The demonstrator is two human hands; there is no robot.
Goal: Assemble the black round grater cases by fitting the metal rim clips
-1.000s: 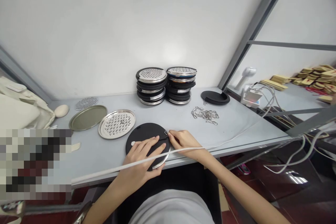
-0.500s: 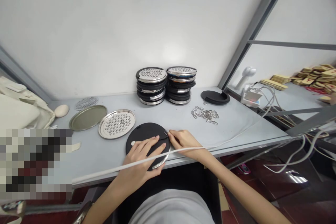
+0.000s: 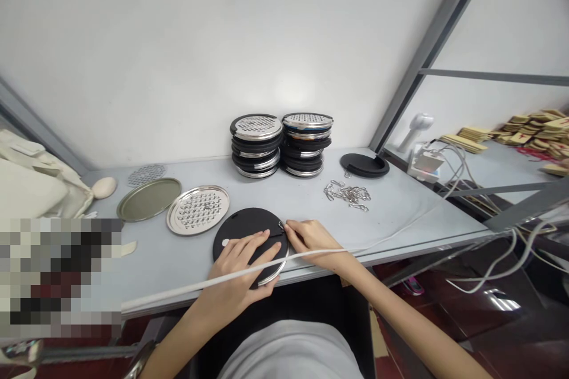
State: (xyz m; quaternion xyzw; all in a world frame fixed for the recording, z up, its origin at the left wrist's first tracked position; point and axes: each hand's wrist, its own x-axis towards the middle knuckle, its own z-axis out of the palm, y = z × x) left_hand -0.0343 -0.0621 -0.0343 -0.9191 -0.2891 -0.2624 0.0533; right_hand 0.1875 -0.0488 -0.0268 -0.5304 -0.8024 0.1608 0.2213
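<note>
A black round grater case (image 3: 240,226) with a shiny metal rim lies at the front edge of the table. My left hand (image 3: 242,263) grips it, fingers spread over its top and thumb at its near edge. At the right edge of the case my right hand (image 3: 309,240) pinches a small metal clip (image 3: 281,225), whose far end shows beyond the fingertips. To the left, a metal grater disc (image 3: 198,210) lies with its toothed face up, partly overlapping an olive-green round plate (image 3: 149,199). A loose pile of similar metal clips (image 3: 351,193) lies to the right.
Two stacks of black-and-metal round graters (image 3: 256,148) stand by the wall. An empty black round holder (image 3: 364,166) sits at the back right. A white cable (image 3: 329,251) crosses in front of both arms. A perforated disc (image 3: 146,174) and egg-shaped object (image 3: 104,188) lie left.
</note>
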